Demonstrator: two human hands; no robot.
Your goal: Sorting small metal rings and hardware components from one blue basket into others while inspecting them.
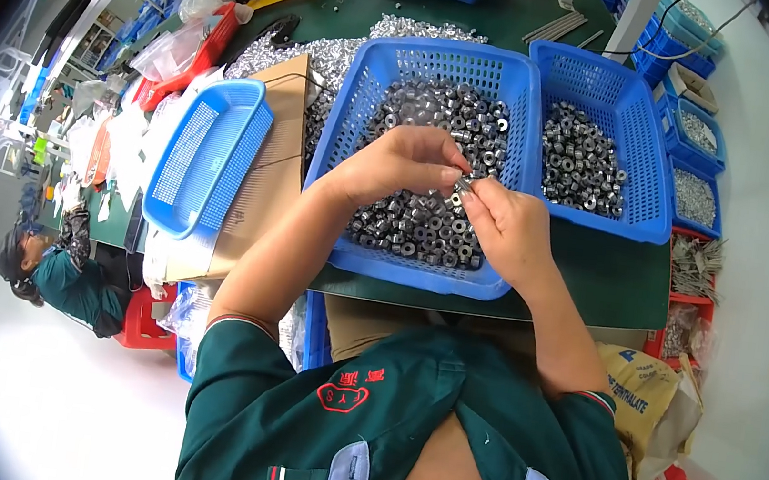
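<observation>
Over the large blue basket (418,276), my two hands meet at a small metal piece (462,184). My right hand (512,236) pinches it between thumb and fingers. My left hand (401,160) has its thumb and forefinger closed at the same piece, its other fingers curled; the fingertips hide much of it. Below the hands, the basket holds a heap of short, shiny metal cylinders with center holes (434,227). A second blue basket (645,190) directly to the right contains similar metal cylinders (581,163).
A light-blue basket (168,165) rests tilted on cardboard (270,154) at the left. Silvery small parts (335,56) lie behind the large basket, thin rods (555,28) farther back. A yellow sack (639,391) stands at the right. Another person (77,284) sits far left.
</observation>
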